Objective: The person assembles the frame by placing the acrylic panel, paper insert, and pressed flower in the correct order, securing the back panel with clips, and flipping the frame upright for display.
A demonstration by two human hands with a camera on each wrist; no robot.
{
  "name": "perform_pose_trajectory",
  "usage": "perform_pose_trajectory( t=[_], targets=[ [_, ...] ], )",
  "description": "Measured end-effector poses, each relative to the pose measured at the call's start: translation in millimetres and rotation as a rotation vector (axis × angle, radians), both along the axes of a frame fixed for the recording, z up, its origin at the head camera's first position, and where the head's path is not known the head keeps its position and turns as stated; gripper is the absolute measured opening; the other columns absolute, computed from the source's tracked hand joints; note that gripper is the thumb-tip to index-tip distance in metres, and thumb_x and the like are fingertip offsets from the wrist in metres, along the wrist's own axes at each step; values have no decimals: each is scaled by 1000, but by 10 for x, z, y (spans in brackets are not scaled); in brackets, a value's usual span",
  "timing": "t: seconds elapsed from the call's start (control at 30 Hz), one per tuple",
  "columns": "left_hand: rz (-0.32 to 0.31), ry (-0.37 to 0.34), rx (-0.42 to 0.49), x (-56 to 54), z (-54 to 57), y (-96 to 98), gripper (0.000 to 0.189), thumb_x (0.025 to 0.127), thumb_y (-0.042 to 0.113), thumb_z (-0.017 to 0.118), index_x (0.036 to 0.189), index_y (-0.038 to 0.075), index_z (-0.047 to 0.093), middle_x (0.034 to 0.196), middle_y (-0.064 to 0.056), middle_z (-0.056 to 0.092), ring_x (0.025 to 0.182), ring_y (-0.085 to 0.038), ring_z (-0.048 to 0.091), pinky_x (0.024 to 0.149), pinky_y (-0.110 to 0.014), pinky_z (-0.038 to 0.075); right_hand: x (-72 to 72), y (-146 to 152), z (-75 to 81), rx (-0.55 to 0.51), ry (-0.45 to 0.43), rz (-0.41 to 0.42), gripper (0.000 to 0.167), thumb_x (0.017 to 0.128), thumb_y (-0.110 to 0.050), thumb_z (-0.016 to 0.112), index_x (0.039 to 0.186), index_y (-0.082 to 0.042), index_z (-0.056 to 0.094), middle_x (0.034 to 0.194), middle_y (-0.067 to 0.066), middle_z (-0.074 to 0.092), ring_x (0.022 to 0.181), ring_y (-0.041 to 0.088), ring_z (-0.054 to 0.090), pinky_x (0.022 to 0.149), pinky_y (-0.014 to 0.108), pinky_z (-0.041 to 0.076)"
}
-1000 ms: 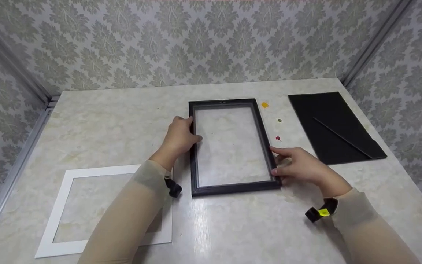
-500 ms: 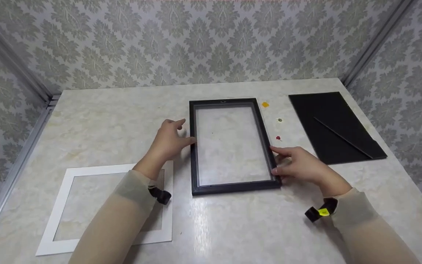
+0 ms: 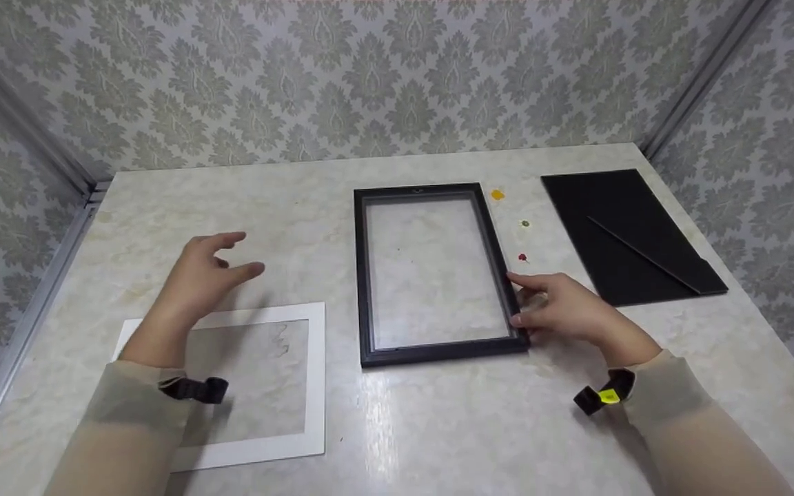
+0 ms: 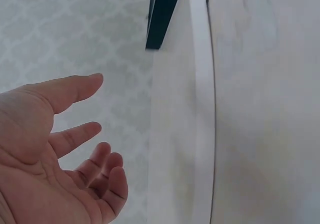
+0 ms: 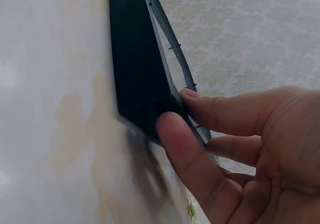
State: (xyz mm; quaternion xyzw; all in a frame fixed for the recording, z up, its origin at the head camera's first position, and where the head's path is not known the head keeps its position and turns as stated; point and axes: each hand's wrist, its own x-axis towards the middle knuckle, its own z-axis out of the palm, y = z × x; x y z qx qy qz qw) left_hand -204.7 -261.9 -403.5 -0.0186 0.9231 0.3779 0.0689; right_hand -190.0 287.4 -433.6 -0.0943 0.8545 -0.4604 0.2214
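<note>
A black picture frame (image 3: 442, 351) lies on the table, turned so that its inner ledge shows. My right hand (image 3: 562, 310) pinches its right side near the lower corner; in the right wrist view the thumb and index finger (image 5: 180, 139) sit on either side of the frame's edge. Over the white picture mat (image 3: 316, 379) hovers my left hand (image 3: 204, 275), holding nothing, thumb and index finger spread apart and the other fingers loosely bent. The left forearm hides part of the mat. A faint squiggle shows within the mat's window.
Beside the frame's right side lie small flower-like pieces: an orange one (image 3: 497, 195), a whitish-green one (image 3: 524, 223) and a red one (image 3: 522, 257). Farther right rests a black backing board (image 3: 576, 200) with a slim stand leg (image 3: 638, 251). Patterned walls enclose the table.
My left hand has released the frame's left side and moved left to above the white mat. The right hand stays at the frame's right side, and the frame has hardly moved.
</note>
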Motion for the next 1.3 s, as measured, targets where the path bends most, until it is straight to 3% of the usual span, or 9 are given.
perform_pose_trajectory(
  t=[0.2,0.4,0.57,0.73,0.9,1.13,1.3],
  targets=[
    [51,-67,-37,196,12,-538,90,109,45,75,178,6,33,181,-34,29,157,-61,41,118,-74,50,-2,21,40,33,7,4,87,97,-5,86,172,0,42,138,31,66,77,9,75,70,26,69],
    [35,-153,-104,327,-69,-955,99,107,51,76,177,0,29,180,-39,26,157,-65,37,119,-78,46,-2,20,42,30,-4,-4,87,97,-5,86,173,-1,42,140,32,64,78,10,75,71,27,69],
    [-32,-217,-222,397,-138,-1160,87,100,46,85,162,-5,52,170,-42,40,150,-65,44,116,-79,46,-1,15,27,35,3,-1,86,98,-5,86,172,-1,42,140,31,64,78,10,75,71,27,69],
    [-71,-205,-282,450,-184,-1244,68,96,29,90,149,-7,64,158,-41,53,127,-54,60,101,-67,55,8,1,20,16,1,3,87,98,-5,85,172,0,41,139,31,64,78,10,75,71,28,70],
    [-110,-163,-303,451,-206,-1308,54,100,24,87,144,-3,70,144,-33,66,113,-42,66,87,-43,56,9,-4,15,18,-9,-7,87,98,-5,86,173,-3,42,139,30,64,77,10,75,71,27,69],
    [-197,-167,-315,447,-221,-1480,34,100,26,87,125,5,79,115,-13,77,97,-23,64,83,-32,51,9,-13,-22,9,-30,-10,88,97,-4,86,174,-4,41,139,29,64,74,11,73,70,28,70],
    [-238,-193,-299,444,-148,-1569,35,97,32,91,117,8,77,109,-3,73,94,-12,59,79,-23,47,-4,3,-4,8,-23,-11,88,97,-3,86,173,-3,41,136,27,65,72,10,71,69,29,70]
  ],
)
